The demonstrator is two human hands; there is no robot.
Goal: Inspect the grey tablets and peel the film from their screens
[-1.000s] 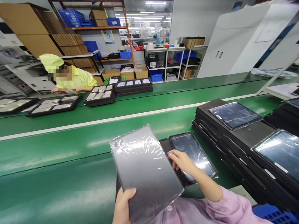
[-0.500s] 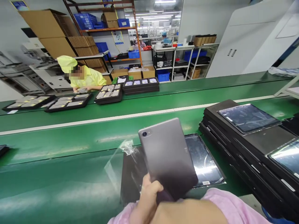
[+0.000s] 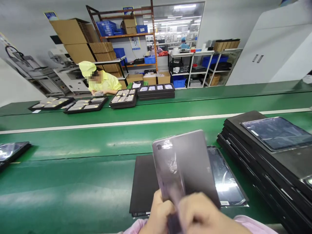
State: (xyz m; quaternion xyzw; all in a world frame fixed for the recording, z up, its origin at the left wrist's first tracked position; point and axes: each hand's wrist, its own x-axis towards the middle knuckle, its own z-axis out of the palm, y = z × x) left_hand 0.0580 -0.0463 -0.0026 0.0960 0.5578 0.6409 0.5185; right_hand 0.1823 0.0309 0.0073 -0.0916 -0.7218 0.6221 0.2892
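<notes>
A grey tablet (image 3: 195, 156) is tilted up in front of me, its back with the camera lens facing me. My left hand (image 3: 159, 209) is closed around its lower left edge. Across the left part of the back lies a crinkled strip of clear plastic film (image 3: 172, 162), blurred toward its lower end. My right hand (image 3: 198, 211) is closed at that lower end, fingers pinched on the film over the tablet's lower part. Behind the tablet lie a black foam tray (image 3: 143, 185) and another tablet in clear wrap (image 3: 225, 178), both partly hidden.
A stack of black trays (image 3: 258, 169) stands on the right, topped by a wrapped tablet (image 3: 280, 131). Another tray (image 3: 14, 151) sits at the left edge. Across the green bench (image 3: 73, 182), a co-worker in yellow (image 3: 104, 81) handles items beside several filled trays (image 3: 85, 104).
The clear film, out to the left of the tablet before, now lies across its back. My right hand has come into view beside my left. The view has turned slightly left.
</notes>
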